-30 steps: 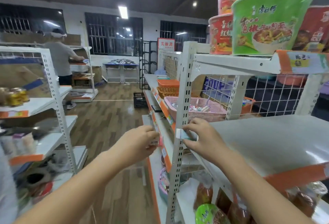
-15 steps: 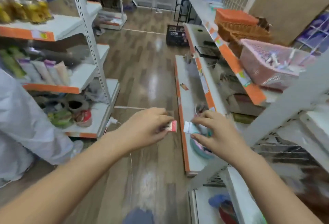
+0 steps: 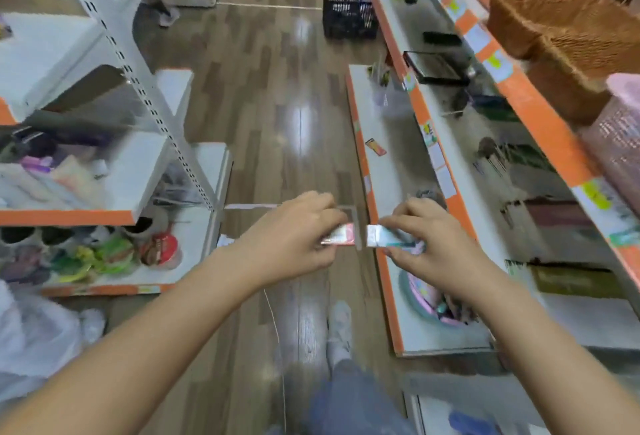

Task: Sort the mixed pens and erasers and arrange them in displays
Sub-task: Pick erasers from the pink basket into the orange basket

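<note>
My left hand (image 3: 294, 234) pinches a small pink-wrapped eraser (image 3: 341, 235) over the aisle floor. Just to its right, my right hand (image 3: 433, 237) pinches a white and teal wrapped eraser (image 3: 384, 236) above the front edge of the lowest shelf (image 3: 391, 171). The two erasers are a short gap apart. Below my right wrist a round teal and pink basket (image 3: 420, 299) sits on that shelf with mixed stationery in it, partly hidden by my forearm. One small red packet (image 3: 375, 147) lies alone farther along the shelf.
A clear cup of pens (image 3: 382, 88) stands at the far end of the lowest shelf. Black trays (image 3: 438, 67), wicker baskets (image 3: 561, 33) and a pink basket (image 3: 616, 137) fill the upper shelves on the right. A black crate (image 3: 349, 15) stands on the floor ahead. Stocked shelving (image 3: 114, 185) lines the left.
My view has tipped down from the upper shelves to the floor and lowest shelf. Both hands kept their erasers and came lower, close together.
</note>
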